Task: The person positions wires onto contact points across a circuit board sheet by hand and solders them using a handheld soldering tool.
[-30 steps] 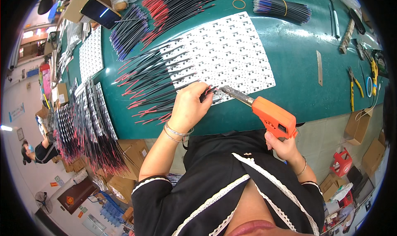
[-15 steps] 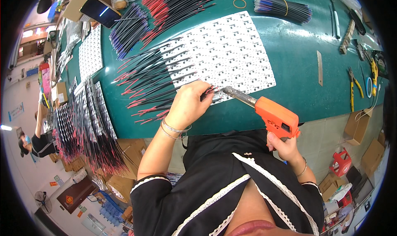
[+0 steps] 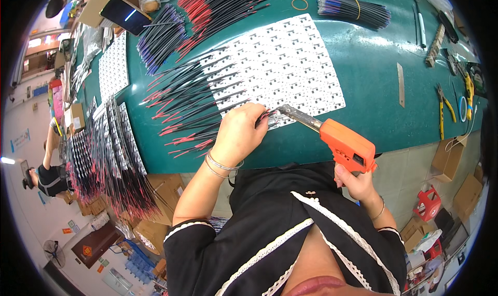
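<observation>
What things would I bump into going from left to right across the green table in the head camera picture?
Black-and-red wires → left hand pinching wire ends → white panel of small circuit boards → orange soldering gun in the right hand → metal strip → yellow-handled pliers.

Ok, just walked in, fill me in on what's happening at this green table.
A person is working at a green table on a white panel of small circuit boards. The right hand grips an orange soldering gun, its metal tip down at the panel's near edge. The left hand pinches red and black wires right at that tip. Many wires already fan out from the panel's left side. More wire bundles and yellow-handled pliers lie around.
</observation>
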Demonstrator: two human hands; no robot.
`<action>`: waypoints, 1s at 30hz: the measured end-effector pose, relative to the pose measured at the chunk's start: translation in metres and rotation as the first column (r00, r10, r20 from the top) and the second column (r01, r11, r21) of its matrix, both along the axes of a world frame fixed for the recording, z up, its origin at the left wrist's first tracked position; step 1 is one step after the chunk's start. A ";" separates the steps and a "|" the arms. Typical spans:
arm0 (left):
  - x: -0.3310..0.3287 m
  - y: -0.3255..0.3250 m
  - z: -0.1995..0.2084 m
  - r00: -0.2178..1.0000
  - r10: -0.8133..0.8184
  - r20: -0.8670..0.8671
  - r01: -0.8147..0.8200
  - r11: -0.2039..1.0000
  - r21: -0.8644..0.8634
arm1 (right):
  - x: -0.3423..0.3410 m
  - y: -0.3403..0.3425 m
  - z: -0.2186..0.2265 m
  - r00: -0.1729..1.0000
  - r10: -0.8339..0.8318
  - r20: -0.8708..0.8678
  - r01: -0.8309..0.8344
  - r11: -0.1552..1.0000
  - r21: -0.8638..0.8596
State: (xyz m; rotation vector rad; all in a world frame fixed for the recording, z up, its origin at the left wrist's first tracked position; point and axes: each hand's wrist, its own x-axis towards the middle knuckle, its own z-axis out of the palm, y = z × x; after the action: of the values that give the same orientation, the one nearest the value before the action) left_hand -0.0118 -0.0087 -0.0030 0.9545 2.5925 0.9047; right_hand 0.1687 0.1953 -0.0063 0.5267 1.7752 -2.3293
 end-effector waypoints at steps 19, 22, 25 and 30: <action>0.003 0.001 -0.001 0.999 0.044 0.023 -0.043 0.999 -0.017 | 0.002 0.004 -0.001 0.992 -0.125 -0.014 0.125 0.992 -0.004; 0.003 -0.001 -0.001 0.999 0.026 0.030 -0.025 1.000 -0.016 | 0.000 0.006 0.000 0.991 -0.130 -0.008 0.130 0.991 -0.022; 0.001 -0.005 -0.002 0.999 0.001 0.040 -0.001 1.000 -0.010 | -0.002 0.007 -0.001 0.991 -0.126 -0.040 0.125 0.992 -0.030; -0.011 -0.022 0.021 0.994 0.107 0.017 -0.105 0.989 -0.101 | -0.004 0.005 0.000 0.988 -0.138 -0.071 0.134 0.990 -0.051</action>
State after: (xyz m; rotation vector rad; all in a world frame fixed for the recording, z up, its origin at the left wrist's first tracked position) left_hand -0.0223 -0.0306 0.0180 0.7828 2.6633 0.7965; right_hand 0.1648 0.2008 -0.0064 0.5784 1.7639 -2.5066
